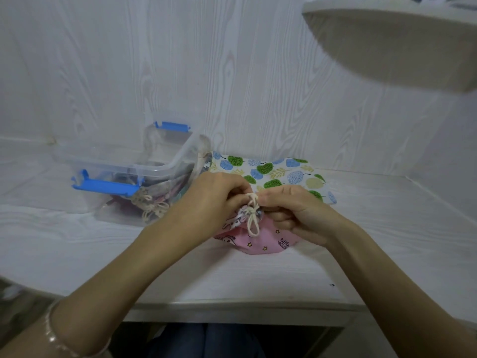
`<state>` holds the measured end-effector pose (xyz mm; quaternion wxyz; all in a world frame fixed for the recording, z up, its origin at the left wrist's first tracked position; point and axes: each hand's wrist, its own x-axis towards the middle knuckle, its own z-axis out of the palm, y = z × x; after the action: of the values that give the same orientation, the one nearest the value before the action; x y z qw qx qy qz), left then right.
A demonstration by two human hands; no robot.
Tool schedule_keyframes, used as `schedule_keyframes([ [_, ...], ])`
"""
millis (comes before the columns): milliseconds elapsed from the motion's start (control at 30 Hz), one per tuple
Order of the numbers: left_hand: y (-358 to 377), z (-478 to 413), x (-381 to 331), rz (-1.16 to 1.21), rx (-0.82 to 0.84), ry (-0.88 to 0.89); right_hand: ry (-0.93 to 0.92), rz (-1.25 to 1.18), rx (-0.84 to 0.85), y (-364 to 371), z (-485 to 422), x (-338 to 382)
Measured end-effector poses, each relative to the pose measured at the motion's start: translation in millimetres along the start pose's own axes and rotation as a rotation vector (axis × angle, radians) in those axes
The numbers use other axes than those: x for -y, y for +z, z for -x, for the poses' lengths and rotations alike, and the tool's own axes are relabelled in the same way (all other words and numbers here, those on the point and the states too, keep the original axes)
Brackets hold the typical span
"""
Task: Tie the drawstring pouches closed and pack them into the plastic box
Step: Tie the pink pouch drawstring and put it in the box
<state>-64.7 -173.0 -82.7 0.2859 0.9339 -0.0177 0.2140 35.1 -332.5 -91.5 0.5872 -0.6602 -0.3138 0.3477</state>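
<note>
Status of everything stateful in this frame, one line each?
pink pouch: on the table, mouth cinched, knot in progress.
cord: pinched by both hands, loop hanging down.
left hand: pinches the cord.
right hand: pinches the cord.
leaf-print pouch: flat on the table, unpacked.
plastic box: open, pouches inside.

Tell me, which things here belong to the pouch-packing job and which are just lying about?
Part of the job: pink unicorn pouch; its cream drawstring, pinched by the left hand and right hand; clear plastic box with tied pouches inside; tree-print pouch behind, waiting.
Just there: white shelf overhead; bracelet on the left wrist.
</note>
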Motion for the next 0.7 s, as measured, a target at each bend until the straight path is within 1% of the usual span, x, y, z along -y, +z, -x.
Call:
schedule_keyframes([
  [133, 5.9, 1.4, 2.0, 0.072, 0.025, -0.037, -0.191, 0.388, -0.282, 13.7, 7.8, 5.5],
  [233, 10.3, 3.4, 3.0, 0.163, 0.032, -0.057, -0.348, 0.69, -0.411, 17.5, 10.8, 1.5],
  [300, 11.4, 4.0, 3.3, 0.206, 0.023, -0.068, -0.427, 0.818, -0.495, 17.4, 9.2, -5.3],
  [433, 11.0, 0.1, 5.4, 0.255, -0.019, -0.088, -0.617, 0.856, -0.657, 23.2, 7.7, -17.1],
  [533, 10.6, -0.9, 7.6, 0.275, -0.007, -0.104, -0.695, 0.872, -0.733, 23.5, 5.6, -24.1],
  [600, 10.8, -0.8, 9.4, 0.327, 0.001, -0.11, -0.726, 0.889, -0.707, 23.6, 5.1, -24.8],
  [700, 12.5, 0.1, 12.4, 0.357, -0.002, -0.131, -0.67, 0.834, -0.619, 25.4, 6.5, -23.4],
])
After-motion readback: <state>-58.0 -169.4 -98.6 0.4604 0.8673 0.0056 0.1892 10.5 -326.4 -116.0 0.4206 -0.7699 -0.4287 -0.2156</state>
